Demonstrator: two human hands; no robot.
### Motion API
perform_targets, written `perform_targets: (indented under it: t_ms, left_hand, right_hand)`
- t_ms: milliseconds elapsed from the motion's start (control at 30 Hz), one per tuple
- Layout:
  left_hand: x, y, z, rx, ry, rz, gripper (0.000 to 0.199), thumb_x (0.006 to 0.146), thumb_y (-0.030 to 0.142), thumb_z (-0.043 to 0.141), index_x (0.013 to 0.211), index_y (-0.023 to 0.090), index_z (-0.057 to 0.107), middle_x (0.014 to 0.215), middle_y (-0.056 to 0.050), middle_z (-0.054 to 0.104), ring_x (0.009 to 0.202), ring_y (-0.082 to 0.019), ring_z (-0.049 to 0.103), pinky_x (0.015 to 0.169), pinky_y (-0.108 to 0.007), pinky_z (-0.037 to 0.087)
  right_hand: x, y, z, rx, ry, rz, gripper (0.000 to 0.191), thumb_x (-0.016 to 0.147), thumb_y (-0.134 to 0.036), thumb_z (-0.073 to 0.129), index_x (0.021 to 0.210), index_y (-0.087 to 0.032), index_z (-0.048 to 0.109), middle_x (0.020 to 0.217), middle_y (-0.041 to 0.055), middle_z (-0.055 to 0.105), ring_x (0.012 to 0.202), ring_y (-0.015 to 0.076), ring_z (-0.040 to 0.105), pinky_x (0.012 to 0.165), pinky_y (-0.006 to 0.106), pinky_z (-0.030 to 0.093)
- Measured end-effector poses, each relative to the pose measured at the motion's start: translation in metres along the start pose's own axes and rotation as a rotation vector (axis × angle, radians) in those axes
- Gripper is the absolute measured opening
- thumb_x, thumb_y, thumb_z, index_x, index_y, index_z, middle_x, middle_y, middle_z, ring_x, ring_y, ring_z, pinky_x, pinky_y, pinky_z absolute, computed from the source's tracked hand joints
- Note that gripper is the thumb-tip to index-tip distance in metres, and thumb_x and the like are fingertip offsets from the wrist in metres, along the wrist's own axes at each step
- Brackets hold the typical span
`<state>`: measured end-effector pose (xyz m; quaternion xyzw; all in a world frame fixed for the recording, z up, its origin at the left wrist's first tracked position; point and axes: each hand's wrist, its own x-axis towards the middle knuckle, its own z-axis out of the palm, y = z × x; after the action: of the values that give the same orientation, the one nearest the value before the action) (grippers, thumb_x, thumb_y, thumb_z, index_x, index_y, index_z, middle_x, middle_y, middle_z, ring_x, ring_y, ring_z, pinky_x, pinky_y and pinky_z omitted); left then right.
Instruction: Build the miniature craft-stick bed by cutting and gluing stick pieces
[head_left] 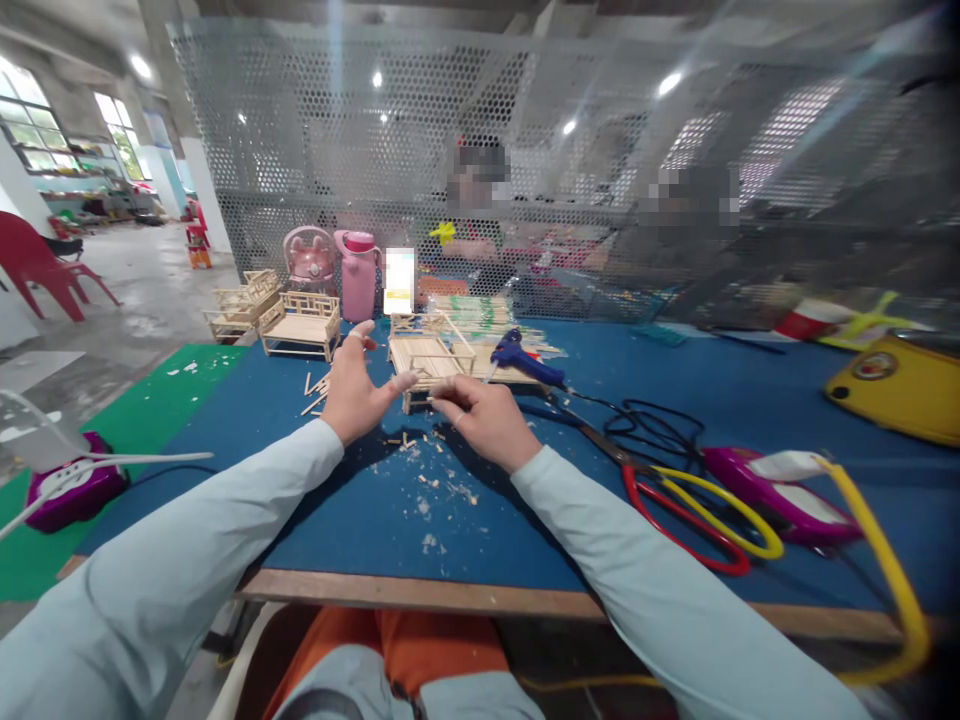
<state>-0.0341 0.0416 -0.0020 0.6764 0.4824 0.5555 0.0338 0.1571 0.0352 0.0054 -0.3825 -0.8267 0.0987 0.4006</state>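
Observation:
A miniature bed of thin wooden sticks [429, 350] stands on the blue table, partly hidden by my hands. My left hand [358, 390] is at its left front corner, fingers spread and thumb pointing toward the front rail. At the front edge, my right hand [484, 415] has thumb and forefinger pinched together; whatever lies between them is too small to make out. Close behind the right hand lies a blue glue gun [525, 360]. Short cut sticks [315, 395] lie left of the model, and small scraps [424, 480] are scattered in front.
Two similar stick models [300, 325] and a pink bottle [358, 280] stand at the back left. Long sticks [472, 315] lie behind. Large scissors [690, 510], black cable and a purple power strip [780, 495] occupy the right. A perforated metal screen [300, 130] separates other people.

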Motion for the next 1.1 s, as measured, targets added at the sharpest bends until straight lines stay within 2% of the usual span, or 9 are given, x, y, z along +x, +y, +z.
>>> perform_targets:
  t_ms: [67, 133, 233, 333, 467, 667, 933, 1000, 1100]
  left_hand:
    - [-0.002, -0.002, 0.002, -0.038, -0.044, 0.039, 0.062, 0.075, 0.038, 0.061, 0.126, 0.015, 0.036, 0.122, -0.016, 0.048, 0.116, -0.027, 0.044, 0.098, -0.046, 0.033]
    - [-0.004, -0.002, 0.006, -0.13, -0.104, 0.046, 0.053, 0.079, 0.029, 0.055, 0.127, 0.015, 0.037, 0.126, -0.016, 0.049, 0.12, -0.026, 0.043, 0.102, -0.046, 0.03]
    - [-0.006, 0.002, 0.014, -0.341, -0.151, -0.08, 0.055, 0.077, 0.02, 0.056, 0.128, 0.016, 0.035, 0.114, -0.013, 0.057, 0.111, -0.022, 0.053, 0.098, -0.043, 0.037]
    - [-0.006, 0.007, 0.025, -0.538, -0.15, -0.259, 0.059, 0.072, 0.015, 0.06, 0.126, 0.017, 0.035, 0.1, -0.008, 0.061, 0.096, -0.017, 0.058, 0.089, -0.038, 0.044]
    - [-0.005, 0.01, 0.033, -0.657, -0.147, -0.336, 0.06, 0.068, 0.008, 0.062, 0.121, 0.018, 0.038, 0.091, -0.004, 0.06, 0.083, -0.013, 0.058, 0.079, -0.03, 0.047]
    - [-0.001, 0.011, 0.033, -0.702, -0.146, -0.372, 0.055, 0.067, 0.001, 0.058, 0.116, 0.015, 0.038, 0.084, -0.001, 0.058, 0.069, -0.007, 0.055, 0.069, -0.023, 0.045]
    - [-0.002, 0.01, 0.034, -0.696, -0.174, -0.333, 0.049, 0.07, 0.006, 0.057, 0.114, 0.014, 0.038, 0.082, -0.001, 0.056, 0.072, -0.01, 0.055, 0.07, -0.025, 0.044]
    - [-0.003, 0.01, 0.033, -0.631, -0.139, -0.32, 0.049, 0.069, 0.007, 0.058, 0.114, 0.015, 0.04, 0.087, -0.003, 0.056, 0.079, -0.012, 0.055, 0.071, -0.026, 0.044]
    - [-0.003, 0.015, 0.027, -0.489, 0.001, -0.277, 0.047, 0.067, 0.009, 0.061, 0.111, 0.017, 0.043, 0.09, -0.003, 0.054, 0.084, -0.013, 0.053, 0.07, -0.025, 0.043]
  right_hand:
    - [0.003, 0.001, -0.002, -0.054, 0.069, -0.02, 0.007, 0.077, -0.019, 0.058, 0.076, -0.019, 0.065, 0.073, 0.0025, 0.07, 0.067, 0.0153, 0.063, 0.064, 0.026, 0.047]
    - [0.007, 0.003, -0.005, -0.107, 0.145, -0.045, 0.009, 0.078, -0.019, 0.058, 0.077, -0.019, 0.067, 0.076, 0.0034, 0.071, 0.069, 0.0161, 0.064, 0.065, 0.026, 0.047]
    - [0.015, 0.005, -0.006, -0.201, 0.192, -0.087, 0.012, 0.08, -0.021, 0.057, 0.08, -0.019, 0.069, 0.079, 0.005, 0.072, 0.071, 0.0173, 0.065, 0.065, 0.027, 0.047]
    - [0.021, 0.008, -0.004, -0.289, 0.165, -0.112, 0.015, 0.081, -0.024, 0.057, 0.083, -0.018, 0.07, 0.081, 0.0061, 0.073, 0.07, 0.0178, 0.066, 0.063, 0.027, 0.046]
    - [0.024, 0.01, -0.002, -0.345, 0.144, -0.11, 0.017, 0.082, -0.025, 0.056, 0.086, -0.019, 0.072, 0.084, 0.0062, 0.073, 0.073, 0.0187, 0.067, 0.063, 0.027, 0.047]
    - [0.024, 0.007, -0.001, -0.343, 0.13, -0.097, 0.018, 0.082, -0.025, 0.056, 0.088, -0.02, 0.072, 0.087, 0.0058, 0.073, 0.08, 0.0199, 0.068, 0.067, 0.028, 0.048]
    - [0.024, 0.003, 0.001, -0.351, 0.179, -0.063, 0.017, 0.081, -0.026, 0.057, 0.085, -0.019, 0.072, 0.081, 0.0056, 0.073, 0.071, 0.0183, 0.067, 0.06, 0.026, 0.044]
    - [0.023, 0.002, 0.002, -0.321, 0.193, -0.048, 0.017, 0.081, -0.026, 0.056, 0.082, -0.018, 0.071, 0.079, 0.0055, 0.073, 0.069, 0.0177, 0.066, 0.06, 0.026, 0.044]
    - [0.022, -0.001, 0.005, -0.221, 0.219, -0.028, 0.017, 0.082, -0.028, 0.056, 0.081, -0.018, 0.071, 0.075, 0.0043, 0.072, 0.066, 0.0161, 0.065, 0.059, 0.025, 0.044]
